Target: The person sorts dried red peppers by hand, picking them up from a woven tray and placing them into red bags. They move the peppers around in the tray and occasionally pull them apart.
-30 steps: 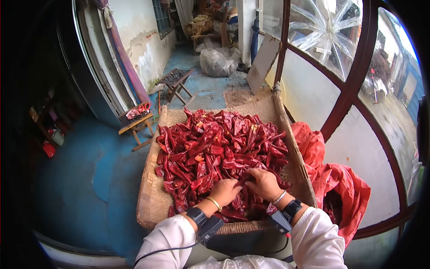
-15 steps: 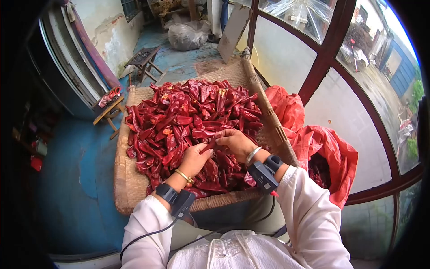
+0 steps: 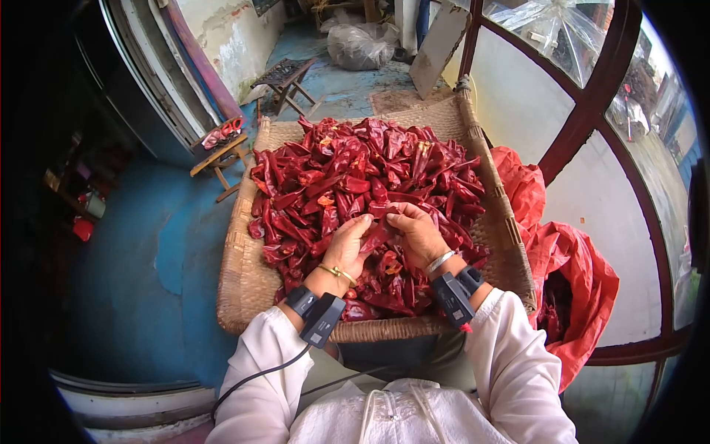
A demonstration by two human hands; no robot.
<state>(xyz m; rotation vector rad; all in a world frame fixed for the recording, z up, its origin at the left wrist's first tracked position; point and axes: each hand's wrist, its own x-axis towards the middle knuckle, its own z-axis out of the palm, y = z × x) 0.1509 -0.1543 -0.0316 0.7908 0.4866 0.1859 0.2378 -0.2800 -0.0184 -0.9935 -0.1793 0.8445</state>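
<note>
Both hands meet over a heap of dried red chili peppers (image 3: 347, 166) in a woven basket tray (image 3: 240, 288). My left hand (image 3: 346, 248), with a gold bangle at its wrist, pinches one end of a dark red chili pepper (image 3: 377, 235). At the other end, my right hand (image 3: 418, 235) grips the same pepper between thumb and fingers; a silver bangle circles that wrist. The fingertips are close together and partly hide the pepper. Black devices are strapped to both forearms.
A red plastic sack (image 3: 580, 251) with dried chilies inside stands right of the tray, by the glazed window frame (image 3: 584, 118). Small folding stools (image 3: 285, 78) stand beyond it to the left, one bearing red-handled scissors (image 3: 225, 133). A clear plastic bundle (image 3: 361, 46) lies further back.
The view has swung left, so the tray and hands appear further right. Both hands still hold a pepper, which now hangs slightly lower between the fingers.
</note>
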